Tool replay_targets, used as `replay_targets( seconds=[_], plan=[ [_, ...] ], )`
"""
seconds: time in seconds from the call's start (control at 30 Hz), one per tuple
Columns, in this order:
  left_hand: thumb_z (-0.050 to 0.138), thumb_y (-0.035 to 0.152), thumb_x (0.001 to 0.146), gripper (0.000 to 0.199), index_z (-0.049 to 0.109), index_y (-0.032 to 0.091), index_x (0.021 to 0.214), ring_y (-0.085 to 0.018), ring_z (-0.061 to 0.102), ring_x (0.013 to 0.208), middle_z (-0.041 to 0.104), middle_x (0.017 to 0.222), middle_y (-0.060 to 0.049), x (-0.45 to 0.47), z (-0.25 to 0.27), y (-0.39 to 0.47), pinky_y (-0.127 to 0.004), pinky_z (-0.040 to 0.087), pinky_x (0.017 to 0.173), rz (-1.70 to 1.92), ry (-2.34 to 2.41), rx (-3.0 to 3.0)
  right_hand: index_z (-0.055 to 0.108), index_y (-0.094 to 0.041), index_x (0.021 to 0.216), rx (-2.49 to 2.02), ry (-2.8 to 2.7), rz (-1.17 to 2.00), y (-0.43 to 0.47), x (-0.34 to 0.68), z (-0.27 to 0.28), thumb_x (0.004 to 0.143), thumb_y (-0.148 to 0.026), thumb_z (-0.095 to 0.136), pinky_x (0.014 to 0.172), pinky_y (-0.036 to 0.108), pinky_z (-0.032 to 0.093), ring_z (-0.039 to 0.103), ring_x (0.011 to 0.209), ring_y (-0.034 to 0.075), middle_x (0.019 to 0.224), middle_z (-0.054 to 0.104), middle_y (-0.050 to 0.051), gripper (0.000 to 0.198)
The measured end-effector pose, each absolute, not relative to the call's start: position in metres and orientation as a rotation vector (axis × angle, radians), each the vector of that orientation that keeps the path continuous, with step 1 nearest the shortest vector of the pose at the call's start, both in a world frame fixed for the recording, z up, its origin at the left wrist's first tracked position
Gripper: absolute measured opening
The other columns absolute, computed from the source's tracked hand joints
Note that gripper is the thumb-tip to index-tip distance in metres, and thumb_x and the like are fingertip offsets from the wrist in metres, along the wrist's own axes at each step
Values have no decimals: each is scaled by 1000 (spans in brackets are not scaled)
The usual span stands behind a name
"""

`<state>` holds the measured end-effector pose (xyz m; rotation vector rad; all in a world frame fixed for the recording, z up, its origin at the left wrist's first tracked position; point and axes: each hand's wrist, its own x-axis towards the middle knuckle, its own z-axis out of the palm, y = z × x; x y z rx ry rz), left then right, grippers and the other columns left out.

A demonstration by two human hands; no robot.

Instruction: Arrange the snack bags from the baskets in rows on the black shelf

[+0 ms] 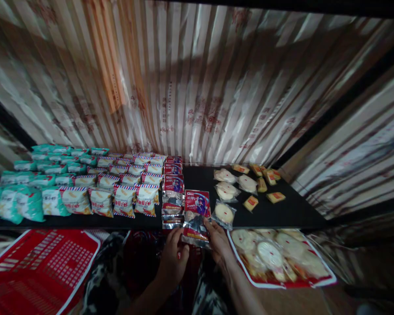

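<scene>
Both my hands are at the front edge of a black shelf [197, 175], closed on a red and purple snack packet [197, 205]. My left hand [173, 258] grips its lower left corner. On the lower right side, my right hand [217, 239] has its thumb on the front. The packet tilts up against the shelf edge. Just left of it runs a column of matching red packets [173, 183], overlapping one another from back to front. To the right lies a round pale pastry in a clear wrapper [223, 213].
White and orange snack bags [101, 201] and teal bags [29, 203] stand in rows on the left. Small yellow packets [276, 197] lie at the right. Below are a red basket [42, 262] and a white-rimmed basket [331, 280] of wrapped pastries. Pleated sheeting [190, 87] hangs behind.
</scene>
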<state>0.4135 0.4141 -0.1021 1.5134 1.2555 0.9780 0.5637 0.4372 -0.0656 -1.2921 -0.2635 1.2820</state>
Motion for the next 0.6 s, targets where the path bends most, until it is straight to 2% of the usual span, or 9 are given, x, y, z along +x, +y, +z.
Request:
replay_targets(
  seconds=[0.17, 0.33, 0.47, 0.6],
  plan=[
    [49, 25, 80, 37, 56, 17, 116, -20, 58, 109, 50, 129, -13, 429, -96, 434, -32, 52, 89, 1117, 1200, 1313, 62, -23, 79, -1254, -412, 1265, 459, 563, -58, 60, -43, 74, 55, 30, 52, 67, 63, 21, 73, 72, 1, 30],
    [46, 24, 83, 30, 62, 17, 106, -22, 56, 112, 49, 129, -13, 440, -85, 476, -36, 50, 93, 1247, 1295, 1406, 60, -21, 86, -1207, -523, 1208, 499, 564, -51, 57, -41, 75, 62, 31, 53, 67, 70, 21, 78, 72, 3, 38],
    [44, 16, 80, 34, 60, 18, 110, -23, 54, 116, 45, 135, -13, 449, -74, 511, -36, 50, 94, 1322, 1330, 1516, 57, -19, 104, -1257, -614, 1096, 547, 566, -50, 58, -35, 71, 64, 30, 52, 66, 69, 19, 81, 70, 1, 50],
    [42, 10, 78, 40, 60, 19, 112, -21, 46, 125, 46, 137, -9, 458, -65, 544, -35, 43, 102, 1306, 1396, 1554, 53, -17, 117, -1430, -747, 955, 598, 567, -49, 63, -28, 64, 58, 27, 51, 64, 64, 18, 73, 68, 0, 56]
  ],
)
